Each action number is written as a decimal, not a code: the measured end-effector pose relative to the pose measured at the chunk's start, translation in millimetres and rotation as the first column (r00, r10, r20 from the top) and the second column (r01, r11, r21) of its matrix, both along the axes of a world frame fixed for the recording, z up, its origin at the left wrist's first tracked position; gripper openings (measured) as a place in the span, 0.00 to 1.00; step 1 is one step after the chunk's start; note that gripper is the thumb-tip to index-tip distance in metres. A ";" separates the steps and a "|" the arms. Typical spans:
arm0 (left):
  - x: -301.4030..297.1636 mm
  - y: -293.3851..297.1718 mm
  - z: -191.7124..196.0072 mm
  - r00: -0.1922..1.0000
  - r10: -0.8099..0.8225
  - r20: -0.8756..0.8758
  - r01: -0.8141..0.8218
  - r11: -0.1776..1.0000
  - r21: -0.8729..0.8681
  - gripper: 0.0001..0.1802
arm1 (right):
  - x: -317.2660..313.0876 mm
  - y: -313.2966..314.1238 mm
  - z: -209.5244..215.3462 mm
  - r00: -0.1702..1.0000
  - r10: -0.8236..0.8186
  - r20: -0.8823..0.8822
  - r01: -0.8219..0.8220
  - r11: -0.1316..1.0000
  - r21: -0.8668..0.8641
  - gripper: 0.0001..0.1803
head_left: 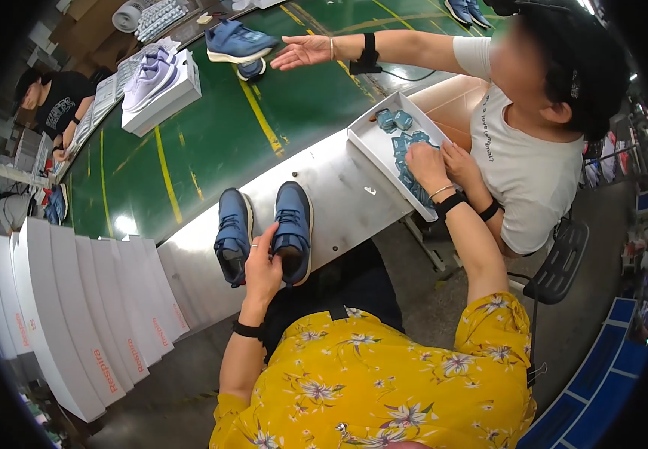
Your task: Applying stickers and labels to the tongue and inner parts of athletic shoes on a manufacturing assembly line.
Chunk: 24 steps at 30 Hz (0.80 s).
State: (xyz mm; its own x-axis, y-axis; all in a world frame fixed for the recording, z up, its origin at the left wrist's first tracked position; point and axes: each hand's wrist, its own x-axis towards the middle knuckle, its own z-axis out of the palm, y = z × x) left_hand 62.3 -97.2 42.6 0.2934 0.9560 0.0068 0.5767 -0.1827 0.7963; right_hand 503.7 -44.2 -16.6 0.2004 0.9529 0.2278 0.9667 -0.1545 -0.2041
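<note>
Running across the upper left of the frame, the green conveyor belt (pixel 212 142) carries an open white shoebox (pixel 165 93) with pale shoes and a loose blue shoe (pixel 238 43). A row of white boxes (pixel 77 314) stands on edge at lower left. The steel tabletop (pixel 339 187) at centre carries a pair of dark blue shoes (pixel 264 232), side by side and touching. The left hand (pixel 262 266) rests on the pair, fingers closed over the heel openings of both shoes. The right hand (pixel 427 166) reaches into the white tray (pixel 372 138) at right centre, fingers curled among small blue packets (pixel 402 138); whether it holds one cannot be told. A co-worker's hand (pixel 460 163) touches the same tray.

Risk: the two hands may collide in the tray, scattering packets. The shoes sit near the tabletop edge; a loose one-handed hold could let one slip off.
</note>
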 end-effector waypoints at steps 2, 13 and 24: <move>2.0 -6.9 -3.5 1.000 0.024 -0.007 -0.023 0.998 0.053 0.34 | -1.2 -0.8 3.8 0.971 -0.009 0.238 -0.009 0.997 0.075 0.07; 1.2 -45.9 1.9 0.991 0.096 0.094 -0.094 0.995 -0.035 0.27 | -181.7 -69.6 58.3 0.713 0.529 -0.460 -0.442 0.849 0.290 0.19; -4.8 12.4 0.6 0.602 0.471 0.645 0.113 0.749 -0.653 0.14 | -234.2 -43.1 55.5 0.529 0.805 -0.269 -0.676 0.591 0.440 0.26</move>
State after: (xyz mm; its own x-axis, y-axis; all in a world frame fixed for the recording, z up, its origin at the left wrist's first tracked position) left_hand 57.5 -84.7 43.2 0.2792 0.8576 -0.4319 -0.3025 0.5055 0.8081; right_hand 269.5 -87.2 38.9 -0.4218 0.7128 0.5603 0.5109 0.6974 -0.5026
